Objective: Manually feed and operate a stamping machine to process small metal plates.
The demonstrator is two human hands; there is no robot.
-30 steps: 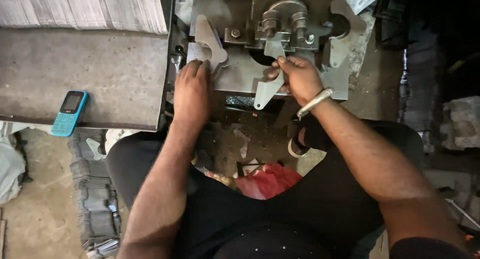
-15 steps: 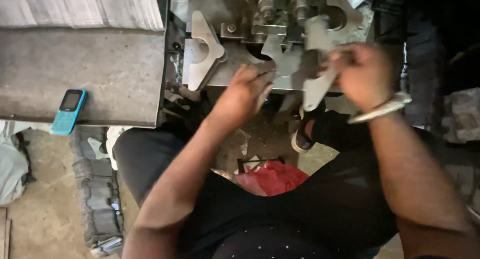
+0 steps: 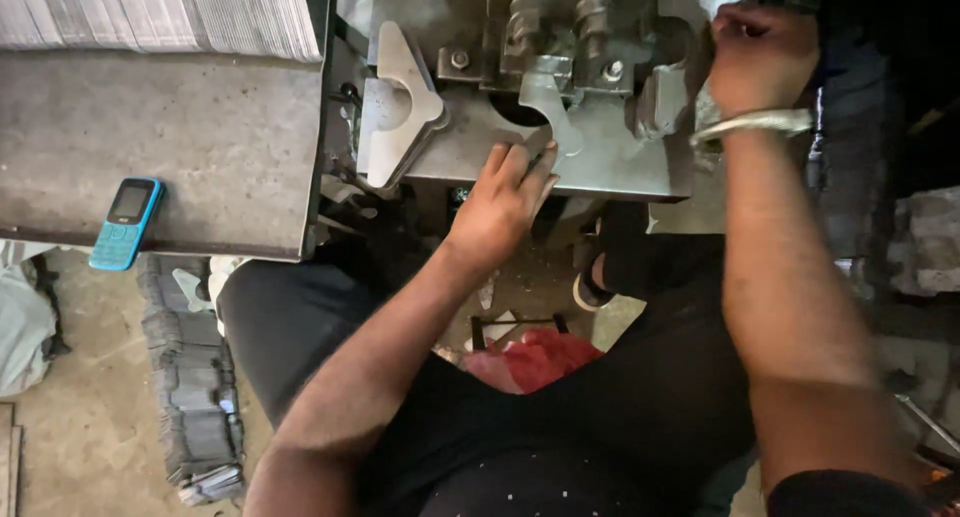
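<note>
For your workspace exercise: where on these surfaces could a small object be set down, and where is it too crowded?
Free: the grey table between the blue phone and the stacked sheets. Crowded: the machine plate, with cut metal blanks, bolts and the left hand.

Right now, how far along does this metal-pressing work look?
Done: shaped metal pieces are stacked on the press bed. In hand: the left hand rests by a blank under the tool; the right hand is raised at the machine's side. Left: bundles of flat pieces on the floor.
</note>
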